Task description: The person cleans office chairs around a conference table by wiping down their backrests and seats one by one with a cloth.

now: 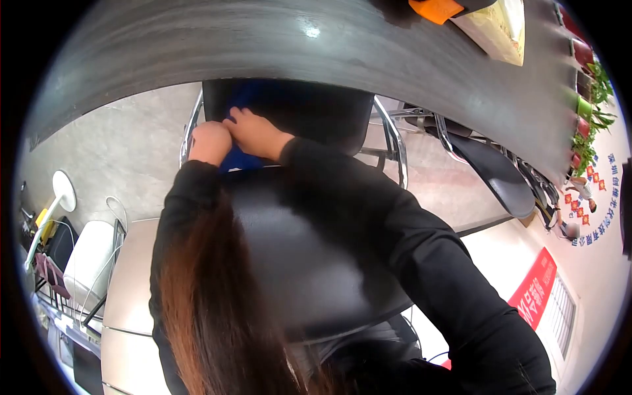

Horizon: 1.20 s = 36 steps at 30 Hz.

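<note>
A piece of blue cloth (239, 160) shows below and between my two hands, over the black chair (316, 118) that stands at the table's edge. My left hand (210, 143) is closed in a fist against the cloth, its fingertips turned out of sight. Just beside it, touching, my right hand (259, 133) has its fingers bent around part of the blue material. More of the blue shows dimly on the chair's dark surface above the hands. A glossy black seat or backrest (296, 243) lies under my forearms. Long hair hangs in front of my left arm.
The dark grey table (263, 39) spans the top, with a tissue pack (494, 33) and an orange object (436, 9). Chrome armrests (395, 141) flank the chair. Another black chair (494, 171) stands right. A white round-headed stand (63, 191) and cabinets (131, 276) are left.
</note>
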{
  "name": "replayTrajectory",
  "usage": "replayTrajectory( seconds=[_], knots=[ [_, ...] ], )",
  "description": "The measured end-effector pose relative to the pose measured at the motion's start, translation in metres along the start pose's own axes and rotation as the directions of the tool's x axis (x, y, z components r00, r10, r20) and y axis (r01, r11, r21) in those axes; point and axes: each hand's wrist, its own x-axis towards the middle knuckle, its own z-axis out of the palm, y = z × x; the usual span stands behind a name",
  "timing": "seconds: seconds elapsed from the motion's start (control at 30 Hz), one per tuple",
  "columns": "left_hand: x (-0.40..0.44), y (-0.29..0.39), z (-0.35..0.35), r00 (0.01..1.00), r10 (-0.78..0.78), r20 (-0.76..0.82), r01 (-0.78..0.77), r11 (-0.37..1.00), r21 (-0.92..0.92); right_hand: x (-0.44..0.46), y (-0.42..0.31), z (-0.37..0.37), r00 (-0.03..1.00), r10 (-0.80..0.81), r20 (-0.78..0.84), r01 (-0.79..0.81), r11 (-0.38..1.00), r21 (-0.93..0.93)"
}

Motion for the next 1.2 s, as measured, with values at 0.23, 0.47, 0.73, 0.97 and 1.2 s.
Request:
replayTrajectory(
  seconds=[0.23,0.47,0.73,0.97,1.2],
  knots=[
    [-0.012,0.051,0.006,0.997,0.055,0.060,-0.057,0.998,0.037,-0.039,0.003,-0.001,0.989,0.144,0.015,-0.137,0.966,-0.219],
    [-0.066,0.155,-0.109,0.901,0.355,0.250,-0.358,0.933,-0.036,-0.150,0.048,-0.089,0.685,0.669,0.288,-0.469,0.708,-0.529],
    [-0.188,0.167,-0.181,0.939,0.345,-0.001,-0.345,0.938,-0.030,-0.203,-0.071,-0.216,0.794,0.485,0.367,-0.462,0.873,-0.154],
    [-0.335,0.169,-0.203,0.882,0.253,-0.398,-0.335,0.930,-0.149,-0.281,-0.192,-0.275,0.908,0.410,0.083,-0.412,0.911,0.012],
    [-0.374,0.223,-0.158,0.476,-0.066,-0.877,-0.137,0.979,-0.148,-0.371,-0.270,-0.274,0.744,0.420,-0.520,-0.378,0.906,0.191]
  ],
)
